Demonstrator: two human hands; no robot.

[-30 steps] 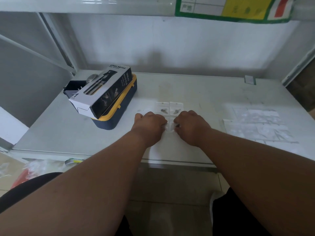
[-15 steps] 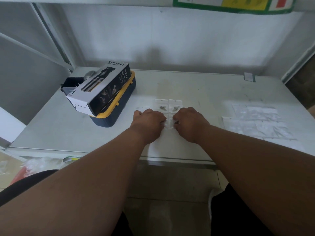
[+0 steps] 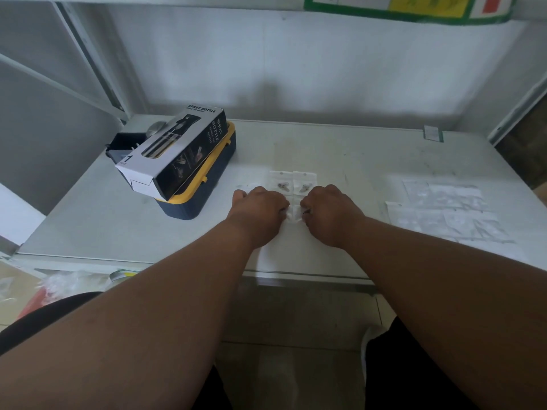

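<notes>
My left hand [image 3: 257,209] and my right hand [image 3: 331,213] lie knuckles-up side by side on the white table [image 3: 355,155]. Between them they pinch a small clear plastic bag [image 3: 294,213], fingers curled under; what the bag holds is hidden. Just beyond the hands two more small clear bags [image 3: 291,182] lie flat next to each other, each with a small dark metal part inside.
A black-and-white spray bottle box [image 3: 174,149] lies on a navy case with a yellow rim [image 3: 201,199] at the left. Several empty clear bags [image 3: 444,211] are spread at the right. A small tag [image 3: 432,133] sits at the back right.
Both hands stay on the small bag with almost no movement. Only the camera view shifts slightly.
</notes>
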